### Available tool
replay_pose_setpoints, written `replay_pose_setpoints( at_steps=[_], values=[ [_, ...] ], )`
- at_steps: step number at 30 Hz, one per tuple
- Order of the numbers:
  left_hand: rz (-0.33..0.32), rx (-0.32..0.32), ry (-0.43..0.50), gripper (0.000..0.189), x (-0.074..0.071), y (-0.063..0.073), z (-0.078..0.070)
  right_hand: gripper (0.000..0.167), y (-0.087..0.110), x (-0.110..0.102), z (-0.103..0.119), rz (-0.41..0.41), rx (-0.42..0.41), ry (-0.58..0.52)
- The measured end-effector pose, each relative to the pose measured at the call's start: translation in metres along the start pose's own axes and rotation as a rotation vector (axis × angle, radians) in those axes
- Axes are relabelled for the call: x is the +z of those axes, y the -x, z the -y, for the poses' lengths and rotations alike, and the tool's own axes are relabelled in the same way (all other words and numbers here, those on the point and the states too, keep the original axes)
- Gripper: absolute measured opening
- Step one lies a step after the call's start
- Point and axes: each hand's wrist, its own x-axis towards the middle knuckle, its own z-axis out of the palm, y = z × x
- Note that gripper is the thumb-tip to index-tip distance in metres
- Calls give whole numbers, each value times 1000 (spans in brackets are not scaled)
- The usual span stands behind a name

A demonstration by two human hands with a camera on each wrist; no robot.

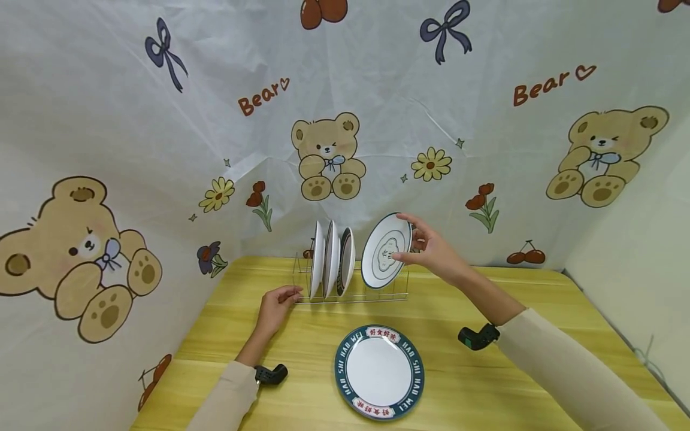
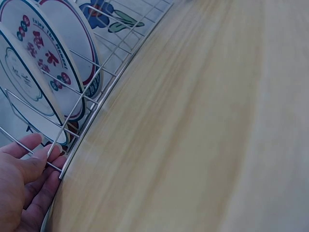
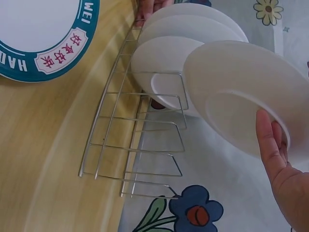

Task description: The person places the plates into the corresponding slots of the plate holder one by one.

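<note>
A wire dish rack (image 1: 377,297) stands at the back of the table with three plates (image 1: 318,260) upright in its left half. My left hand (image 1: 277,306) holds the rack's left end; in the left wrist view, its thumb and fingertips pinch the corner wires. With thumb on the face and fingers behind, my right hand (image 1: 431,251) grips a white plate (image 1: 380,242) that has a dark rim line and a printed centre. This plate is tilted over the rack's right half. In the right wrist view, its plain white underside (image 3: 227,82) faces the camera.
A larger plate (image 1: 377,371) with a wide teal lettered rim lies flat on the wooden table (image 1: 474,383), in front of the rack. Close behind the rack hangs a white cloth (image 1: 388,120) printed with bears. A pale wall (image 1: 636,263) borders the right side.
</note>
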Motion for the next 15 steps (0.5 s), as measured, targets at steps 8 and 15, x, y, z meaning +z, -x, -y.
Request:
replay_pose_setpoints(
  at_steps=[8, 15],
  values=[
    [-24, -26, -22, 19, 2, -6, 23, 90, -18, 20, -2, 20, -22, 50],
    [-18, -6, -21, 20, 0, -8, 25, 92, -34, 31, -8, 53, -53, 117]
  ],
)
